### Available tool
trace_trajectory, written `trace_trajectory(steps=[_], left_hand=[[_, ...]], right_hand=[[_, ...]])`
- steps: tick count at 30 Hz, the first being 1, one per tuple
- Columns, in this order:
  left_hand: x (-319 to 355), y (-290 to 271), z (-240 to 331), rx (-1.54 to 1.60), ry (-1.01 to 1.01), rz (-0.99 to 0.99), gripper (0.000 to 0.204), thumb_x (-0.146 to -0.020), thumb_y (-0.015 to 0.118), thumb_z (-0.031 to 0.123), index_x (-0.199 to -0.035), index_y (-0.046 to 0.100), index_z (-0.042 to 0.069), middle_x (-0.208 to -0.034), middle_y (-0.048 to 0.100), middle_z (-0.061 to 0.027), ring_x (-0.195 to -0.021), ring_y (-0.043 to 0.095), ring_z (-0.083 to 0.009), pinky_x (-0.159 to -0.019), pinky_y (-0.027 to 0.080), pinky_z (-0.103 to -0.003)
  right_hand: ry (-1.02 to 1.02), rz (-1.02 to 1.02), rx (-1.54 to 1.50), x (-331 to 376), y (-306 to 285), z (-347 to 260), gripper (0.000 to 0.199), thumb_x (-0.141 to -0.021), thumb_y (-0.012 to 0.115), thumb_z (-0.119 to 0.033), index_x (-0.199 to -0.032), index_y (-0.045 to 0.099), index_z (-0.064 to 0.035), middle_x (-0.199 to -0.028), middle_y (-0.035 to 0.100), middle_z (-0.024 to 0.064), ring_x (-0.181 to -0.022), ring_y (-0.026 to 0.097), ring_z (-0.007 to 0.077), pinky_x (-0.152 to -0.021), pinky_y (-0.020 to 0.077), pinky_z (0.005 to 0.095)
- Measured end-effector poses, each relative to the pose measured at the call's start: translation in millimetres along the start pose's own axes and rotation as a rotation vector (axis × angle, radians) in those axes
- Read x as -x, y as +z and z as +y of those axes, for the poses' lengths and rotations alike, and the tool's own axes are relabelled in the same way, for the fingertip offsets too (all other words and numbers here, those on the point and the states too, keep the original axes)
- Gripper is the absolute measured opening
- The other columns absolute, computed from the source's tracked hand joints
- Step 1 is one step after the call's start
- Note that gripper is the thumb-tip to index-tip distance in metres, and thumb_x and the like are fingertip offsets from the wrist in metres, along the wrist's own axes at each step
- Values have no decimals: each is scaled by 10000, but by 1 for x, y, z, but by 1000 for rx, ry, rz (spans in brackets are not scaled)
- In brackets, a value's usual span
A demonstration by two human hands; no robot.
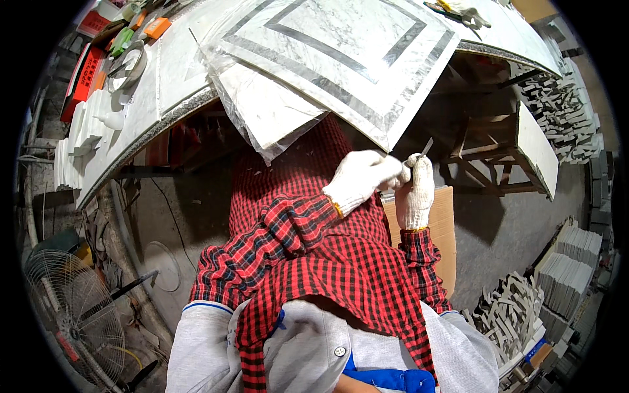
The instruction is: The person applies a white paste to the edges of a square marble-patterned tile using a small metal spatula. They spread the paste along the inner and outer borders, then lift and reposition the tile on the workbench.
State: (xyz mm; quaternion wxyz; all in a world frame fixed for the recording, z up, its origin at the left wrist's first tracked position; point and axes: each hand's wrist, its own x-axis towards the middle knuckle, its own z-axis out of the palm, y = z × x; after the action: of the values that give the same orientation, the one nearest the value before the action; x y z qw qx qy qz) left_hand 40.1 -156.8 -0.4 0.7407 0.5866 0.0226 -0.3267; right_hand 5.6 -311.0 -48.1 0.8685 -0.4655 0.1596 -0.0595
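Note:
Both my hands wear white knitted gloves and meet just below the near corner of a patterned marble panel (354,33). My right hand (417,195) is closed around a thin metal blade (428,147), whose tip sticks up past the fingers. My left hand (362,178) reaches across with its fingers pinched together against the right hand's fingers. What the left fingers pinch, if anything, is too small to make out. The panel has white faces and grey bands, and its corner overhangs the table edge. Clear plastic sheeting (244,108) lies beside and under it.
On the white table (180,75) at left stand a bowl (128,65), a squeeze bottle (111,120) and an orange tool (157,27). A glove (468,12) lies at the far right. A wooden stool (537,147), cardboard (445,229), stacked strips (511,314) and a fan (72,314) surround me.

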Motion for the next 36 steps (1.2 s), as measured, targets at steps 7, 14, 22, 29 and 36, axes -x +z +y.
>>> trace_trajectory(steps=[7,14,22,29,36], left_hand=[[-3,-14,4,-693,-105,-312,398,-941,569,403,-853,717,44,-698,668,-40,-596,600,-108,-608,491,-246],[-6,-54,-7,-71,53,93,349,-903,671,288,-1068,679,-20,-947,704,-98,-882,656,-153,-812,518,-280],[-12,-57,1,317,246,152,350,-999,568,220,-1237,548,-37,-1176,625,-119,-1088,619,-205,-990,494,-367],[-35,-79,-38,-280,437,265,342,-1029,517,253,-1205,568,-36,-1146,649,-142,-1070,643,-228,-965,514,-371],[-37,-81,-41,-227,461,231,408,-1028,516,300,-1265,537,-32,-1190,632,-143,-1093,631,-239,-981,502,-388]], right_hand=[[-49,-40,321,-1,3,-19,189,-1033,494,-227,-1002,578,-61,-740,514,-8,-605,434,83,-558,364,242],[45,-178,187,-10,-7,-13,211,-1043,484,-287,-993,549,-93,-771,503,-4,-648,434,93,-585,351,252],[58,-172,-233,-3,35,36,287,-1048,444,-381,-1072,521,-105,-774,467,-22,-689,424,109,-643,399,284],[83,-193,-181,1,39,41,315,-1041,439,-419,-1016,472,-107,-793,427,0,-704,412,132,-649,394,293],[126,-201,-200,7,38,45,288,-1046,445,-384,-1025,477,-98,-782,441,10,-696,431,141,-649,406,301]])
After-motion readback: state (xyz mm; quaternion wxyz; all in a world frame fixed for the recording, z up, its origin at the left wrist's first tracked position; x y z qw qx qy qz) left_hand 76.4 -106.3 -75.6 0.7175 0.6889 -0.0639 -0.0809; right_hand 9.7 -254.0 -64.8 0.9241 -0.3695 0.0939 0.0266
